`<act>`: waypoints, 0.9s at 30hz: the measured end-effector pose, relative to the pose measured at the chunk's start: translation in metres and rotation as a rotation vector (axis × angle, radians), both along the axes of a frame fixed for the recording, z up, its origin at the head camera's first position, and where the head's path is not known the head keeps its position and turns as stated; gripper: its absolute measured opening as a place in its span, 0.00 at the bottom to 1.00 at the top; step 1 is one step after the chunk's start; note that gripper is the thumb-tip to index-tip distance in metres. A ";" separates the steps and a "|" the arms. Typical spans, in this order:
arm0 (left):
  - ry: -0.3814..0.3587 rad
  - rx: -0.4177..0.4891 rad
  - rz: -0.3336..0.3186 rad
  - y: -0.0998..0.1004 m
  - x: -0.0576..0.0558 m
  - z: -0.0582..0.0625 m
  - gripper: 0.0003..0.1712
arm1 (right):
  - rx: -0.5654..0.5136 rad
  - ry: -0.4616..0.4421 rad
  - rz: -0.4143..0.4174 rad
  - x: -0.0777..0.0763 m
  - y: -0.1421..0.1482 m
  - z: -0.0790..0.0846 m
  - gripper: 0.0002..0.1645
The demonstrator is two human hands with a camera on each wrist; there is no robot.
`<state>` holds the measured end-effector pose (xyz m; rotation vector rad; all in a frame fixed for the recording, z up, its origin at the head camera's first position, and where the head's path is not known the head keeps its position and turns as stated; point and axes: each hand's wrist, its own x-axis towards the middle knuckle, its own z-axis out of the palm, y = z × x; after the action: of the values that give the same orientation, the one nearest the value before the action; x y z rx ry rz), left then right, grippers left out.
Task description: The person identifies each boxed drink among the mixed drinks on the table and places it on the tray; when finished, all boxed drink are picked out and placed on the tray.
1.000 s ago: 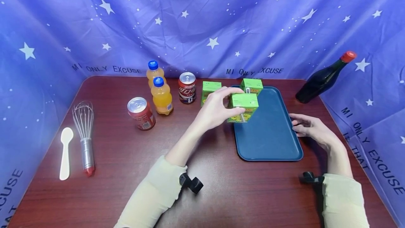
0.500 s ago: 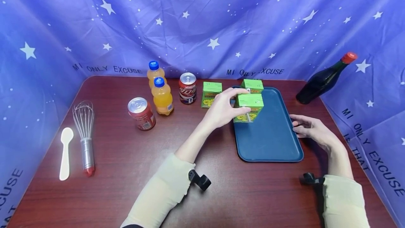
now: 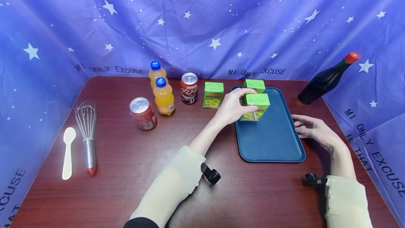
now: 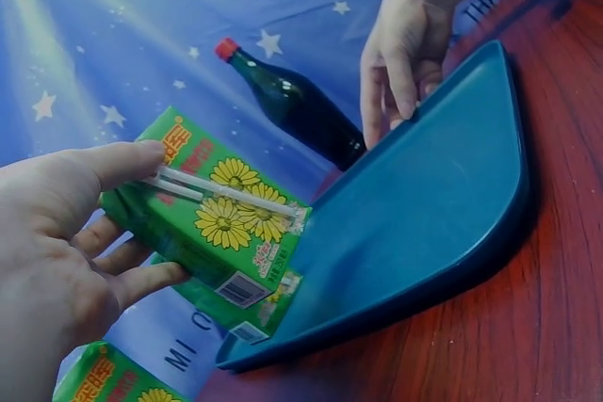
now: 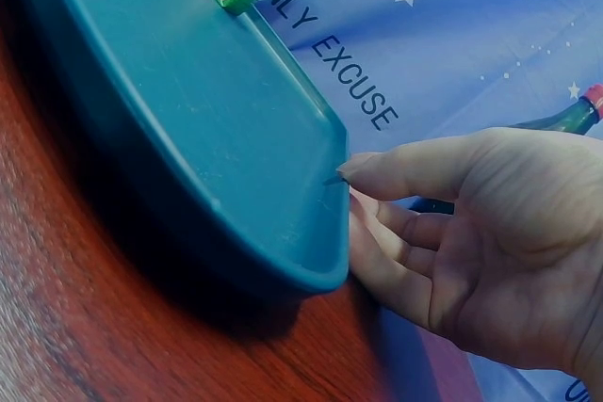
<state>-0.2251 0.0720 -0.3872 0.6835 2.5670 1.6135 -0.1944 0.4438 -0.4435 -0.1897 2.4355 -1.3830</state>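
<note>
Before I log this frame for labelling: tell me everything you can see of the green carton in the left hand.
The green carton is a small box-shaped drink pack, apparently coated card, printed with yellow flowers and a barcode, a wrapped straw stuck slantwise on its face. It stands upright at the blue tray's far left part, just before another such carton. The left hand grips it.

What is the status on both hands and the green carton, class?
Left hand grips green carton on blue tray. Right hand touches tray's right rim. Second carton sits close behind.

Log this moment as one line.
left hand: grips green carton over tray | right hand: touches tray rim
</note>
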 end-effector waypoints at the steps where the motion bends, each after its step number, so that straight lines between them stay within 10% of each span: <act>1: -0.002 -0.003 -0.001 0.001 -0.001 -0.001 0.26 | -0.001 -0.002 -0.001 0.000 0.000 0.000 0.33; 27: -0.064 -0.045 -0.036 0.015 -0.018 -0.020 0.25 | 0.010 0.007 0.007 0.000 0.001 -0.001 0.33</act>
<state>-0.2431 0.0874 -0.4074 0.6593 2.5227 1.5357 -0.1946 0.4446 -0.4445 -0.2007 2.4450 -1.3698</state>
